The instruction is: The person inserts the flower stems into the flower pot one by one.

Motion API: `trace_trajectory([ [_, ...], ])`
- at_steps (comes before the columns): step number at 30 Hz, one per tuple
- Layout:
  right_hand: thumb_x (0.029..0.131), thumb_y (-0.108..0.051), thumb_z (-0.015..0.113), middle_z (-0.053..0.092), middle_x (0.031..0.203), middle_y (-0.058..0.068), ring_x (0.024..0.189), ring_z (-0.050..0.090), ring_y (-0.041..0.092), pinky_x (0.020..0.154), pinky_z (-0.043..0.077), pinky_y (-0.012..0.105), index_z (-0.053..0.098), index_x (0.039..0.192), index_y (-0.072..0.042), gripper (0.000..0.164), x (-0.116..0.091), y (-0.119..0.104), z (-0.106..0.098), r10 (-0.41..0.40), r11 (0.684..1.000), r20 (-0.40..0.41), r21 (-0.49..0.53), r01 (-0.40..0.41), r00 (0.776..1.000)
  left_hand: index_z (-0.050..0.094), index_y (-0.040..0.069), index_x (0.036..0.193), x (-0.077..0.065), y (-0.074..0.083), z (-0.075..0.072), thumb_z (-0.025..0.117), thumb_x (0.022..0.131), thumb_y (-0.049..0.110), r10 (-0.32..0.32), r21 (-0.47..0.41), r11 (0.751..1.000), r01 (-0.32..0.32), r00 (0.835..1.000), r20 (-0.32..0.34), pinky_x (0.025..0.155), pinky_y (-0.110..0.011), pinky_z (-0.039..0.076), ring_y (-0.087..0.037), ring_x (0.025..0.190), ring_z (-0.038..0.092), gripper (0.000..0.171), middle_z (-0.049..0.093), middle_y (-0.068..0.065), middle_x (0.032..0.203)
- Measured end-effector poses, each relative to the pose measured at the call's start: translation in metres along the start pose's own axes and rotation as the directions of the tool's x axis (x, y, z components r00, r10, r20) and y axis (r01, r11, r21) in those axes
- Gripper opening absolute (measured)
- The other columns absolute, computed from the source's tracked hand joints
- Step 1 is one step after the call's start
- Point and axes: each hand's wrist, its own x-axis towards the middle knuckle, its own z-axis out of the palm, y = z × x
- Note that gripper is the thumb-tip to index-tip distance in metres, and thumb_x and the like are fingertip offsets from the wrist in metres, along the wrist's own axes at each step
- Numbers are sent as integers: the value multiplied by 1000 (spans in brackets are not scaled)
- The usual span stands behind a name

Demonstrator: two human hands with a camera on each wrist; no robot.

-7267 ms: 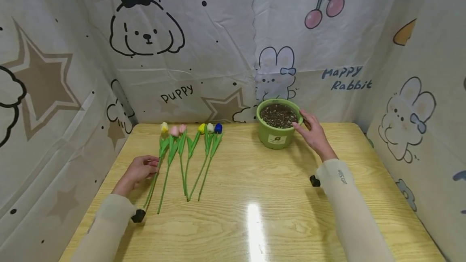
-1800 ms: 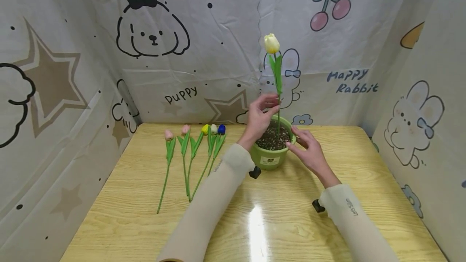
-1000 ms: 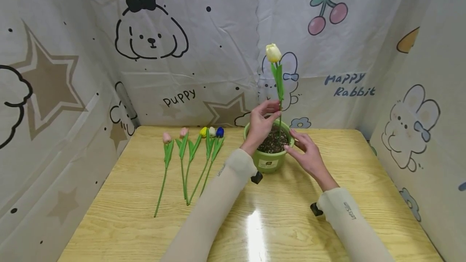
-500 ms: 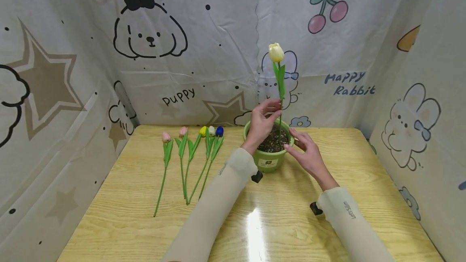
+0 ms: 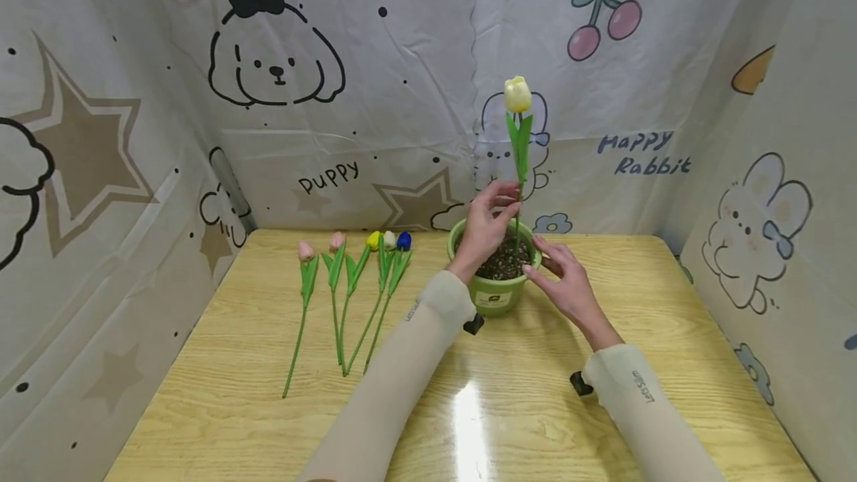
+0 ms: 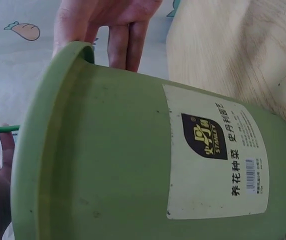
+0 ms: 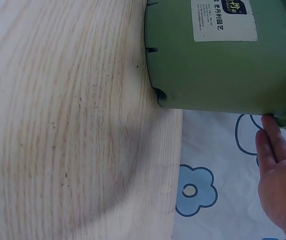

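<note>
My left hand (image 5: 486, 225) pinches the stem of a pale yellow artificial tulip (image 5: 518, 95) between thumb and fingers. The tulip stands nearly upright, its lower stem reaching down to the dark soil (image 5: 505, 262) in the green flowerpot (image 5: 518, 290). At the pot's right side, my right hand (image 5: 565, 281) grips the rim, thumb at the near edge and fingers behind. In the left wrist view the pot wall (image 6: 118, 140) fills the middle, with a bit of green stem (image 6: 5, 129) at the left. The right wrist view has the fingers (image 7: 278, 142) under the rim.
Left of the pot, several tulips lie on the wooden table (image 5: 221, 393): two pink (image 5: 306, 250), a yellow (image 5: 374, 240), a white (image 5: 390, 239) and a blue one (image 5: 404, 241). A printed cloth (image 5: 402, 43) hangs behind the table and along both sides.
My left hand has taken the pale yellow tulip from the row over to the pot. The pot has shifted nearer. Over the last second the tulip's head has tilted rightward.
</note>
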Motion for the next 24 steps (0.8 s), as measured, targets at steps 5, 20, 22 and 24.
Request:
trace_trajectory([
  [5, 102, -21, 69, 45, 151, 20, 136, 53, 43, 113, 43, 55, 41, 159, -11, 64, 1, 2, 0, -9, 1000, -2, 12, 9, 1000, 64, 8, 131, 1, -2, 2, 63, 102, 4, 26, 70, 997, -27, 1000, 11, 89, -25, 60, -24, 110, 69, 30, 68, -13, 122],
  [20, 102, -20, 68, 45, 151, 19, 137, 53, 43, 113, 46, 43, 43, 158, -11, 62, 0, 0, 0, -8, 1000, -11, -1, 8, 1000, 65, 6, 127, 6, -4, 0, 63, 102, 5, 88, 84, 993, -84, 995, -46, 87, -26, 60, -24, 108, 70, 25, 68, -13, 119],
  [22, 102, -20, 68, 45, 151, 19, 136, 54, 43, 113, 47, 44, 43, 158, -11, 62, 1, 1, 0, -11, 1000, -12, 0, 11, 1000, 65, 5, 127, 5, -5, -1, 63, 102, 5, 91, 86, 993, -87, 995, -46, 87, -26, 59, -24, 108, 70, 25, 68, -13, 120],
  [24, 102, -20, 69, 45, 151, 19, 137, 54, 43, 113, 47, 42, 43, 158, -11, 62, 1, 2, 0, -15, 1000, -8, 13, 15, 1000, 65, 3, 127, 5, -7, -1, 63, 102, 4, 93, 83, 993, -89, 995, -47, 87, -26, 59, -24, 108, 70, 25, 69, -13, 119],
])
